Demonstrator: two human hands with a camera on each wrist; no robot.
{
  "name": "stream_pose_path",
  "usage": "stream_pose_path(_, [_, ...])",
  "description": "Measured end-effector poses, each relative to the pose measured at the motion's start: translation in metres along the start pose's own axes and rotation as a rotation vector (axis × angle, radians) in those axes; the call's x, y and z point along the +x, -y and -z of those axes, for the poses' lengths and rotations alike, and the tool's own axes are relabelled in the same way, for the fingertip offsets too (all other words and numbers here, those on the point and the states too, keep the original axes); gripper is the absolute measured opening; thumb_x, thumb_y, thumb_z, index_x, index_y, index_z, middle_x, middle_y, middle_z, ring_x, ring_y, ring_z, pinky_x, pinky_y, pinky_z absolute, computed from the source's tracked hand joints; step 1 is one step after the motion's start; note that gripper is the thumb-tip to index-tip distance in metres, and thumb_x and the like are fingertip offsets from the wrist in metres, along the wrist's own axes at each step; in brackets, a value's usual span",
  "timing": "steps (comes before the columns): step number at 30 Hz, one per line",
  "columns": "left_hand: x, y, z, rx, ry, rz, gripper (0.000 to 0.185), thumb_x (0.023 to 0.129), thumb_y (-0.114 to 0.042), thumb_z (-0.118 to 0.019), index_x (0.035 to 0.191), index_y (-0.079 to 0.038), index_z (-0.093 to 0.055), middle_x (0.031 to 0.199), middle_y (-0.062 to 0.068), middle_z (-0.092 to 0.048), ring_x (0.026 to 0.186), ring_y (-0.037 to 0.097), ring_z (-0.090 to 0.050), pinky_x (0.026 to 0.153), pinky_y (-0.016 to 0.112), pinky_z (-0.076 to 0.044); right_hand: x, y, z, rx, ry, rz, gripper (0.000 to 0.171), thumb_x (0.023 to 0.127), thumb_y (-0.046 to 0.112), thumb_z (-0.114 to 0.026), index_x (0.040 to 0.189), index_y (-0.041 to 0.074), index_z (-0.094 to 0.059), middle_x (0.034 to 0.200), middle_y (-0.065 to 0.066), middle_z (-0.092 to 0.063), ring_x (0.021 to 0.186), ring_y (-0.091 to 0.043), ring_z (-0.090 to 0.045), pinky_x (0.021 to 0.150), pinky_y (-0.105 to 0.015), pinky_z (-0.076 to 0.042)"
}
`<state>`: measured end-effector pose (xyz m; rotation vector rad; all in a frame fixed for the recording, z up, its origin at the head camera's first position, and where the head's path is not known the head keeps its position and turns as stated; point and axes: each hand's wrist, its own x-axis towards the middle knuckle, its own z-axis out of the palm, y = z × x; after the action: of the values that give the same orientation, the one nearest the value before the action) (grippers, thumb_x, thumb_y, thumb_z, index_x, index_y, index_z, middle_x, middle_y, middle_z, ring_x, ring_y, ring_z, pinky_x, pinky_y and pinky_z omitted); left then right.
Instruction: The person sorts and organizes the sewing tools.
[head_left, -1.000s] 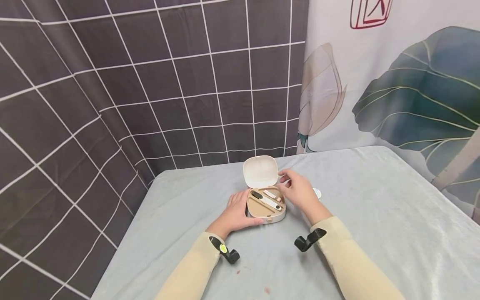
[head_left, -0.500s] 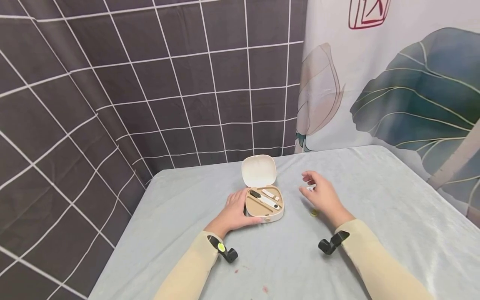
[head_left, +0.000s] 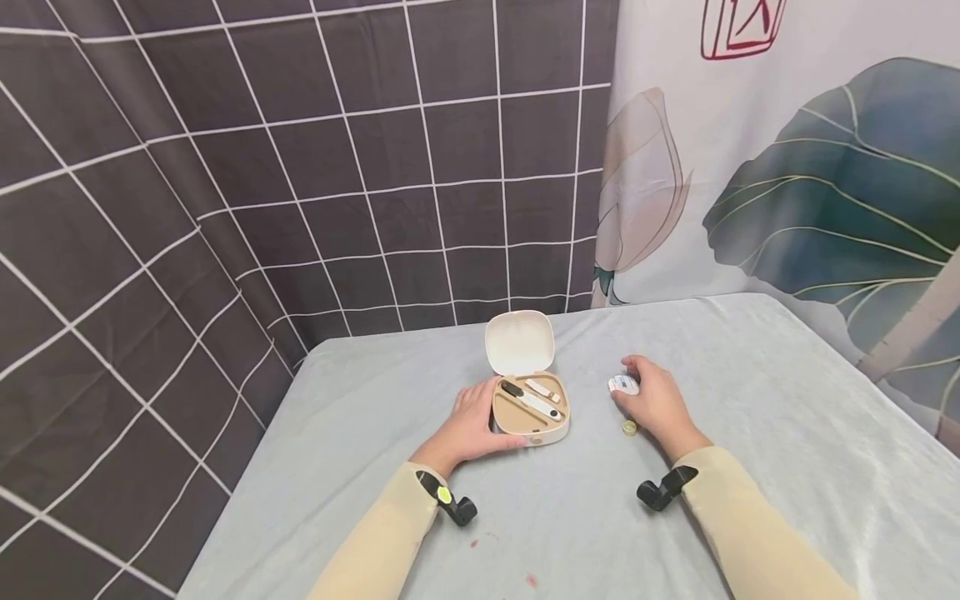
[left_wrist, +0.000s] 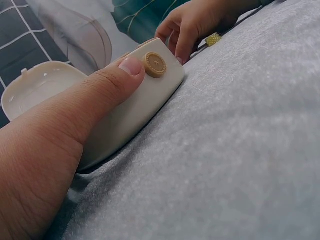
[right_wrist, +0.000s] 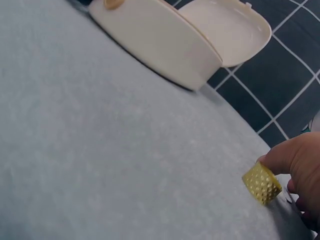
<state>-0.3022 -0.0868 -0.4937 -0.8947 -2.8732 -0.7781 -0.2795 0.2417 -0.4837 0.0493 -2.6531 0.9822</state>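
Observation:
An opened cream sewing kit case [head_left: 555,433] stands on the table, its lid [head_left: 520,343] tipped back. My left hand [head_left: 468,425] grips it from the left, fingers along the side and thumb by the button-shaped clasp [left_wrist: 155,65]. Inside the tan tray lie a black-and-white tool [head_left: 531,400] and a small white piece [head_left: 540,388]. To the right, my right hand [head_left: 658,402] pinches a flat white disc [head_left: 622,384] with printed marks, low at the cloth; its fingers partly cover it. A yellow dimpled thimble [right_wrist: 262,183] sits beside that hand, apart from it in the head view.
Pale grey cloth [head_left: 390,392] covers the table. A dark gridded curtain [head_left: 375,208] hangs behind and on the left, and a leaf-print curtain [head_left: 810,183] on the right. Reddish specks [head_left: 531,578] mark the cloth near the front.
My right hand has left the case's right side, moved right and come down on the white disc. The thimble has come into sight. My left hand keeps its place on the case.

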Motion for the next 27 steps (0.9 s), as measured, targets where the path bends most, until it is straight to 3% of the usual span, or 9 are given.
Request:
stream_pose_path(8, [0.0006, -0.0016, -0.0003, 0.006, 0.002, -0.008, 0.112, 0.072, -0.070, -0.077, 0.156, -0.015, -0.028, 0.153, 0.009, -0.042, 0.144, 0.026, -0.035, 0.122, 0.052, -0.017, -0.0002, -0.0042, 0.0003, -0.128, 0.015, -0.003, 0.058, 0.084, 0.023, -0.076, 0.131, -0.003, -0.055, 0.121, -0.025, -0.065, 0.107, -0.046, -0.058, 0.091, -0.059, -0.044])
stream_pose_path(15, [0.0002, -0.0019, 0.0009, 0.006, 0.011, 0.005, 0.111, 0.072, -0.068, -0.078, 0.156, -0.016, -0.028, 0.154, 0.007, -0.041, 0.145, 0.024, -0.033, 0.122, 0.047, -0.015, 0.0002, -0.0032, 0.0002, -0.167, 0.021, 0.025, 0.057, 0.084, 0.023, -0.075, 0.131, -0.003, -0.055, 0.116, -0.026, -0.067, 0.102, -0.046, -0.059, 0.088, -0.059, -0.044])
stream_pose_path(27, [-0.0011, -0.0022, 0.0029, -0.010, 0.005, 0.000, 0.111, 0.072, -0.070, -0.077, 0.156, -0.015, -0.028, 0.153, 0.007, -0.041, 0.145, 0.022, -0.033, 0.122, 0.046, -0.018, 0.0008, 0.0000, 0.0006, -0.093, 0.004, 0.007, 0.061, 0.086, 0.021, -0.072, 0.137, -0.002, -0.047, 0.121, -0.027, -0.062, 0.104, -0.042, -0.062, 0.089, -0.056, -0.048])
